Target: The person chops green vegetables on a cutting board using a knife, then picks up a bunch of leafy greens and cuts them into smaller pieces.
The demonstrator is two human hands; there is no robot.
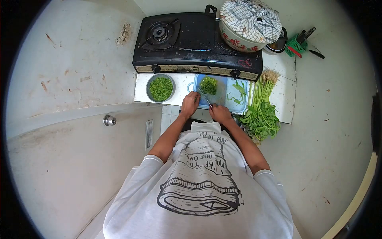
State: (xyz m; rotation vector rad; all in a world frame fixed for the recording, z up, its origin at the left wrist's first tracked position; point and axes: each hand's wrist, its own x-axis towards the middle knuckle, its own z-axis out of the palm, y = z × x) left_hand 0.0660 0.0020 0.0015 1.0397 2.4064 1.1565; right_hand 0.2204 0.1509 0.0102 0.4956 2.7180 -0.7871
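Observation:
My right hand (220,113) is closed round the handle of a knife (205,97), whose blade points up and left over a blue cutting board (219,96). My left hand (191,102) is at the board's left edge, near the blade tip, with its fingers curled; what they hold, if anything, is too small to tell. Chopped greens (209,85) lie in a pile on the board just above the blade. Some loose leaves (240,91) are on the lighter right part. A grey bowl (172,94) of chopped greens stands to the left.
A black two-burner stove (191,59) runs behind the board, with a cloth-covered pot (242,43) on its right. Bunched leafy stems (260,99) lie right of the board, roots toward the wall. A green basket (296,44) with utensils is at the upper right.

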